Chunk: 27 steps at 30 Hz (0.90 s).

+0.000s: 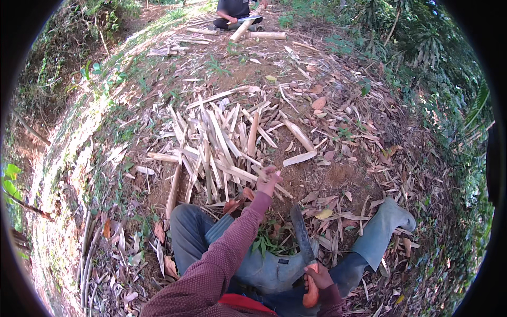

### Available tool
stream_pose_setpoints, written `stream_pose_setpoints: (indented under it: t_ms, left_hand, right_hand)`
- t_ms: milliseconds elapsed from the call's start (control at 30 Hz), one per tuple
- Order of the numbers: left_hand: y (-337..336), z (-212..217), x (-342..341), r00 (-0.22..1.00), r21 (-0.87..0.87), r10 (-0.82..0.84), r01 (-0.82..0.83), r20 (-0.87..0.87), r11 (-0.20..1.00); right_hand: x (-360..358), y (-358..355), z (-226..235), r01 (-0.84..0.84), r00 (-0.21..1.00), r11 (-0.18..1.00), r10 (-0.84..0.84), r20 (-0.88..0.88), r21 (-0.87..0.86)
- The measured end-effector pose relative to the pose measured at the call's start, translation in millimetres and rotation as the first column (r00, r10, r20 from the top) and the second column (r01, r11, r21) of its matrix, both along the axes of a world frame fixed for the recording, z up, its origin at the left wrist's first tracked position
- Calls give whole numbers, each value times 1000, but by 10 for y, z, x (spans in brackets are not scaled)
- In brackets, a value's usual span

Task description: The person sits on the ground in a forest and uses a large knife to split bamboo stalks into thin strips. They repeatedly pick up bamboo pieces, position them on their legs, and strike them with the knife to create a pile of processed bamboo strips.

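My right hand (318, 279) grips the orange-brown handle of a machete (302, 232). Its dark blade points up and away, over my bent leg. Stretched forward, my left hand (269, 180) has its fingers closed on the end of a thin split stick (259, 170) at the near right edge of a wood pile. That pile of pale split sticks (211, 140) lies loosely crossed on the ground ahead of me. Just right of the left hand is a pale flat-cut piece of wood (299, 158), with a thicker piece (299, 134) behind it.
My boot (377, 232) extends to the right across dry leaves. Farther off, another person (236, 11) sits holding a long blade beside thick pale poles (266, 35). Dense green plants (438, 68) border the right side, and thin poles (87, 259) lie at the left.
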State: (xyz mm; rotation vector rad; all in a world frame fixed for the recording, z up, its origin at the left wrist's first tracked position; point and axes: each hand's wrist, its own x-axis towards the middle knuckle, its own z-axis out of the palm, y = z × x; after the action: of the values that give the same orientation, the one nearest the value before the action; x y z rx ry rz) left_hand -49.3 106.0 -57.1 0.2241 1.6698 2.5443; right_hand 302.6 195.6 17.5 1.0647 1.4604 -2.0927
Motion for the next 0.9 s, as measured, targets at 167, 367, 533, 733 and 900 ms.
stream_pose_setpoints:
  t_ms: [167,367,533,733,900]
  left_hand:
    - [89,160,-46,971,147,-29,-6,235,989]
    - [-479,1421,-658,981,-54,-18,29,194,998]
    - [-1424,1536,-1023,943,-908,-80,-284,-322,308]
    - [-2490,1300,351,917,-941,-227,-338,-328,-3]
    - [-2882,1168,938,898,-922,-268,-380,-349,-73]
  right_hand:
    - [256,-168,-165,75,994,997,-76,-76,-10]
    - [273,-175,-162,127,989,989,-132,-62,-73]
    - [234,-155,-198,87,993,986,-97,-65,-143]
    - [287,-64,-260,25,995,985,-41,-90,-169]
    - [347,12,-407,110,994,980,-109,14,-167]
